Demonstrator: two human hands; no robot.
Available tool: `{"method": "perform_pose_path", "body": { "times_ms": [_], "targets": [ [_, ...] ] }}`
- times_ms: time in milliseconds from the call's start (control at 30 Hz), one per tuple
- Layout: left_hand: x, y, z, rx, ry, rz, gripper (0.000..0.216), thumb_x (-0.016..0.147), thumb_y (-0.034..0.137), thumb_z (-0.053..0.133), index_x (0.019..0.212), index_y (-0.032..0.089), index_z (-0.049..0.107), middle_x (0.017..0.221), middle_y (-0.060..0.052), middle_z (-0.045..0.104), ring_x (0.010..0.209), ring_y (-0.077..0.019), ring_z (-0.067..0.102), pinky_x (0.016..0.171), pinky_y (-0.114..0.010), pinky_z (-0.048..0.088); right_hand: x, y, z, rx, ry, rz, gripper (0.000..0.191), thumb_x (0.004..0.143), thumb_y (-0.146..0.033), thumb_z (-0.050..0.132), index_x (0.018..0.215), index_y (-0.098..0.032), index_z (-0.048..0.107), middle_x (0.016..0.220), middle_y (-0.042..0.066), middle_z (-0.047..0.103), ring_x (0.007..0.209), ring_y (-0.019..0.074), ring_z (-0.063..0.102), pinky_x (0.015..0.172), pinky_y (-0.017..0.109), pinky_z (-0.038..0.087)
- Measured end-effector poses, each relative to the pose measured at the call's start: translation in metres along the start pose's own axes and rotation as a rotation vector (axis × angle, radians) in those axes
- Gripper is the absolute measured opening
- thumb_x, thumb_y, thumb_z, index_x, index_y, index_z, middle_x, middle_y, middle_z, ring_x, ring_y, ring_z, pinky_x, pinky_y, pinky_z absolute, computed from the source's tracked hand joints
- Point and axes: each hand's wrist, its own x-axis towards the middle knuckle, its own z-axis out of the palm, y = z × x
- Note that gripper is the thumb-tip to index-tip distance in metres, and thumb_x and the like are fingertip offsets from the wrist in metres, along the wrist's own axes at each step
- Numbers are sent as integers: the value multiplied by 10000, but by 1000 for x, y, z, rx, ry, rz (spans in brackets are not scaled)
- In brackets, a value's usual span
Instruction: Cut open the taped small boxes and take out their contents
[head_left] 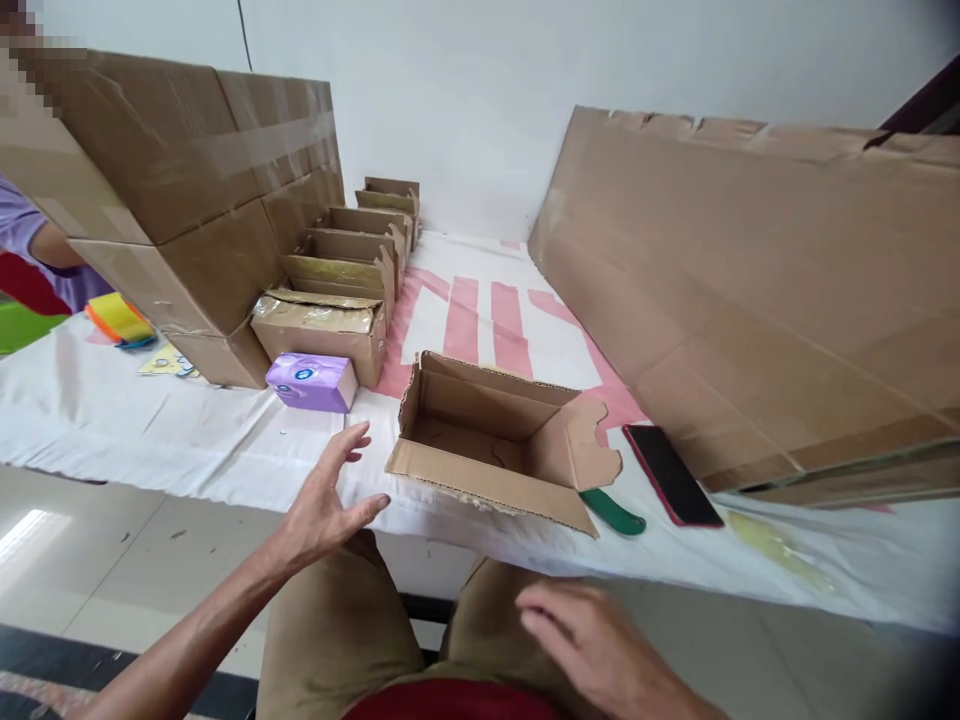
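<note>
An open cardboard box sits at the table's front edge, its flaps up and its inside showing bare. My left hand hovers just left of it, fingers spread and holding nothing. Beyond those fingers lies a purple tissue pack. My right hand is over my lap, below the table edge, slightly blurred. Its fingers are loosely bent, with a gap to the thumb and no object visible in them. A green curved handle-like object pokes out from beside the box's right end; its other part is hidden.
Several open small boxes stand in a row behind the tissue pack. Large stacked cartons rise at left, and a big cardboard carton at right. A phone lies by it. Another person's sleeve shows far left, near colourful tape rolls.
</note>
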Motion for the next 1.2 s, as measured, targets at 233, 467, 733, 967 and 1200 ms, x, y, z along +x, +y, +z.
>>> {"method": "perform_pose_path", "body": {
  "times_ms": [233, 467, 733, 967, 1200],
  "targets": [
    [34, 24, 32, -187, 41, 121, 1016, 776, 591, 826, 1607, 316, 310, 1657, -156, 371, 1478, -377, 441, 1176, -539, 429, 8, 54, -49, -120, 525, 136, 723, 870, -490, 696, 1502, -226, 464, 1334, 146, 692, 1089, 304, 737, 745, 362, 642],
    [34, 36, 44, -106, 84, 96, 742, 834, 521, 792, 1482, 272, 530, 1488, -149, 581, 1349, -358, 578, 1131, -523, 470, 51, 60, -64, -220, 482, -191, 841, 912, -487, 717, 1621, -310, 300, 1593, 151, 476, 1424, 362, 520, 1096, 513, 528],
    [37, 44, 59, -89, 181, 105, 518, 871, 447, 770, 1332, 242, 649, 1417, -136, 619, 1352, -318, 564, 1122, -454, 464, 65, 77, -48, -70, 597, -128, 647, 963, -497, 633, 1549, -301, 442, 1610, 140, 434, 1441, 349, 499, 1040, 486, 576],
    [36, 44, 61, -127, 412, 8, 454, 875, 380, 750, 1286, 221, 642, 1263, -114, 681, 1202, -277, 633, 1062, -420, 485, 81, 60, -32, 55, 614, -89, 524, 950, -533, 629, 1414, -296, 580, 1481, 114, 591, 1373, 326, 577, 1086, 480, 537],
    [-6, 15, -27, -226, 765, -89, 685, 799, 379, 806, 1411, 244, 529, 1421, -133, 605, 1284, -290, 613, 1097, -438, 476, 144, -35, 16, 163, 495, -320, 546, 936, -405, 678, 1454, -298, 546, 1575, 123, 487, 1437, 315, 515, 1062, 446, 565]
  ]
}}
